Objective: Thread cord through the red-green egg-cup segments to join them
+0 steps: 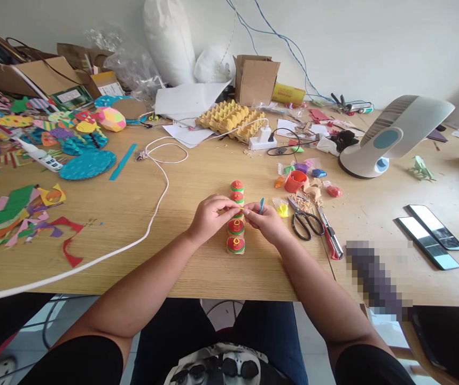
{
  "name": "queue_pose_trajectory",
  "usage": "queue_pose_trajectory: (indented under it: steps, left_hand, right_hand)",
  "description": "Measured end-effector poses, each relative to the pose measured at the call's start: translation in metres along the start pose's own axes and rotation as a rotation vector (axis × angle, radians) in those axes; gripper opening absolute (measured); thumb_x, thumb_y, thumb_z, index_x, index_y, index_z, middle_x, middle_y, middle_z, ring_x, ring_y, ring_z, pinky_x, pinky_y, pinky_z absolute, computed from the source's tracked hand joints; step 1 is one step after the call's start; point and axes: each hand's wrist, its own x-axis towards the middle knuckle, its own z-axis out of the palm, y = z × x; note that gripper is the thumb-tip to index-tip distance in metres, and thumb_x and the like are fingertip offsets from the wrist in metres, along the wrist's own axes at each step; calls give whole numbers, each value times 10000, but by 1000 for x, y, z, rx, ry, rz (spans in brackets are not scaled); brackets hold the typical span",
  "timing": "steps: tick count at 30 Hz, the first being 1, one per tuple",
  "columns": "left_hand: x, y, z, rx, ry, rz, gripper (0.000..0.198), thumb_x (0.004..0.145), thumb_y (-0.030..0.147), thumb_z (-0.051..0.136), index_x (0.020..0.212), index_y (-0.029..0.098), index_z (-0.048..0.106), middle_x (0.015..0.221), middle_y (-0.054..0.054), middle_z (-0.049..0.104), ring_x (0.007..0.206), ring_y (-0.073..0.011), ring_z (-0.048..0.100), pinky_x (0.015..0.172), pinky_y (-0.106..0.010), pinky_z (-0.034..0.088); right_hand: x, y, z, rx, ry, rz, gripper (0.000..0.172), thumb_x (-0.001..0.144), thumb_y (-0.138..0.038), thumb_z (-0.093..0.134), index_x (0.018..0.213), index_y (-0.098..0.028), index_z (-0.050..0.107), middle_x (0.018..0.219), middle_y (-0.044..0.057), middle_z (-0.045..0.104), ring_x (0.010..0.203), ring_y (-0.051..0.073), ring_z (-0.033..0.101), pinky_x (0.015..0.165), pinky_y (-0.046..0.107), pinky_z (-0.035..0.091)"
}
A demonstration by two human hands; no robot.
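Note:
In the head view, several small egg-carton figures (236, 245) stand in a row in front of me, red on top with a green band and yellow details. Above the middle of that row my left hand (213, 215) and my right hand (267, 220) meet at the fingertips. Between them is a tiny yellow strip (240, 208), apparently modelling clay, which the left fingers pinch. A blue modelling tool (262, 205) sticks up from my right hand, held among its fingers, while its thumb and forefinger close at the yellow strip. The figure under my hands is partly hidden.
On the right lie black scissors (307, 222), a utility knife (331, 235), a red cup (295, 182) and a yellow clay packet (281, 207). A white fan (389, 139) stands behind them. Leftward, a white cable (155, 214) crosses the table near paper scraps (16, 214). Egg cartons (231, 120) lie behind.

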Motion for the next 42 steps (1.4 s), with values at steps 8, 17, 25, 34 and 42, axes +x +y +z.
queue_pose_trajectory:
  steps: [8, 17, 25, 34, 42]
  left_hand:
    - [-2, -3, 3, -36, -19, -30, 182, 890, 335, 736, 1037, 232, 770, 973, -57, 759, 870, -168, 702, 718, -274, 573]
    - [-1, -1, 1, -25, -24, -28, 156, 901, 323, 725, 1021, 236, 771, 946, -46, 746, 878, -161, 687, 738, -267, 570]
    - [0, -1, 0, -31, -44, 8, 146, 937, 286, 678, 1030, 246, 783, 952, -45, 747, 887, -158, 687, 783, -280, 560]
    - [-1, 0, 1, -71, -48, -22, 149, 942, 294, 666, 1008, 229, 783, 930, -43, 742, 858, -148, 679, 731, -254, 554]
    - [-1, -1, 2, -92, -57, -65, 158, 889, 292, 729, 1025, 230, 780, 966, -46, 753, 863, -153, 687, 723, -251, 554]
  right_hand:
    - [-1, -1, 1, 12, 41, -26, 443, 689, -568, 825, 802, -173, 661, 617, -29, 565, 510, 68, 341, 493, 254, 190]
    - [-1, -1, 0, 8, 50, -37, 440, 692, -568, 825, 753, -178, 630, 608, -29, 560, 506, 68, 336, 491, 254, 197]
    - [0, 1, -1, 13, 7, -35, 428, 702, -555, 825, 754, -171, 643, 616, -28, 566, 499, 64, 337, 492, 256, 196]
    - [0, 1, 0, 109, -57, 0, 434, 686, -513, 855, 867, -169, 661, 632, -44, 552, 510, 54, 345, 489, 247, 157]
    - [1, 4, -1, 102, -9, -37, 415, 700, -516, 844, 836, -175, 651, 614, -38, 545, 508, 60, 342, 487, 244, 176]
